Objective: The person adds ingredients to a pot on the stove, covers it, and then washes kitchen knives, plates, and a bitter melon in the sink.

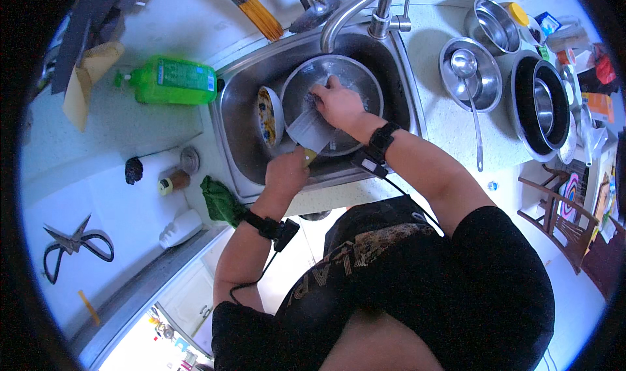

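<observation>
My left hand (287,172) grips the yellowish handle of a cleaver (309,132), whose broad metal blade lies over a round steel basin (370,84) in the sink (239,155). My right hand (340,102) is at the far part of the blade, fingers bent around a greyish mesh-like scrubber (311,100), mostly hidden by the fingers. Some water or suds show in the basin. Left of the basin, a white bowl (277,119) with food remains leans on its side. The steel faucet (359,4) arches over the basin's back rim.
Green soap bottle (181,81) lies left of the sink, a green cloth (220,202) at its near left corner. Scissors (73,243) are further left. At right stand a steel bowl with a ladle (472,94), another steel bowl (493,26) and nested basins (518,126).
</observation>
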